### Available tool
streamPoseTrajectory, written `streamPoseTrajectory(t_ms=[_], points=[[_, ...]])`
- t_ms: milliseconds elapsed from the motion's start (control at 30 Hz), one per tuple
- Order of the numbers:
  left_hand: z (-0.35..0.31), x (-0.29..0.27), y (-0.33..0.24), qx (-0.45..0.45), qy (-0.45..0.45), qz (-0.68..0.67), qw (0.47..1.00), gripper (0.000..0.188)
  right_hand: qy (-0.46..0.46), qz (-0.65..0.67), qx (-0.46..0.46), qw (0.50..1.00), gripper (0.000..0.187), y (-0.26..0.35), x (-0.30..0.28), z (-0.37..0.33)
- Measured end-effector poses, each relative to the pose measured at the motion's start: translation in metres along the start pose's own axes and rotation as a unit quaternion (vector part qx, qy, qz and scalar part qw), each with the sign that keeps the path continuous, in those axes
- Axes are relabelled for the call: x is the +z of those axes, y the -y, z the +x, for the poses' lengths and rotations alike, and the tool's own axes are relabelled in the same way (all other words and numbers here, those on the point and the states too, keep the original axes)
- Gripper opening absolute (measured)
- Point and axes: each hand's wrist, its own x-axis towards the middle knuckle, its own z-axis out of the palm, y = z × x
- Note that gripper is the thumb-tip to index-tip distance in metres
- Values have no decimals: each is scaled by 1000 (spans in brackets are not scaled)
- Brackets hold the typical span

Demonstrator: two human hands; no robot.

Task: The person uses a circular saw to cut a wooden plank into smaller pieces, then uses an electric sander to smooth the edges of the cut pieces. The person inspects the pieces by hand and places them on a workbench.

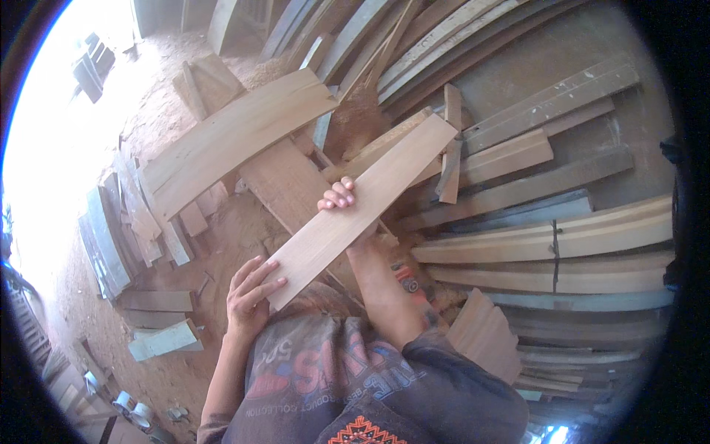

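A smooth, pale wooden board (370, 211) lies slantwise in front of me, its near end by my shirt and its far end up to the right. My left hand (250, 294) grips the near end, fingers on the upper face along the left edge. From underneath, my right hand (339, 194) supports the middle; its fingertips curl over the left edge, while the palm is hidden below the board. Beyond it, a wider board (237, 140) rests crosswise over a thick brown plank (285, 181).
Long timbers (547, 244) are stacked along the right. More planks (333, 37) lean at the back. Offcuts (111, 229) lie on the dusty floor (229, 237) to the left. A red-and-black tool (408, 280) sits beside my right forearm, and a short wide board (484, 337) stands near my right elbow.
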Motion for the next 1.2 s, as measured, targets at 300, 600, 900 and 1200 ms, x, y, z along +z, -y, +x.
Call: streamPoseTrajectory(t_ms=[300, 600, 900, 1200], points=[[-19, -5, 8, -256, -29, -198, 946, 46, -259, -171, -28, 950, 67, -25, -26, -3], [-35, -35, 103, -453, -111, -443, 765, 40, -332, -526, 218, 752, 64, -53, -15, 23], [-32, -49, 159, -530, -117, -418, 729, 37, -338, -636, 271, 639, 49, -46, -27, 42], [12, -55, 156, -489, -276, -318, 764, 75, -317, -622, 240, 674, 49, -65, -38, 93]])
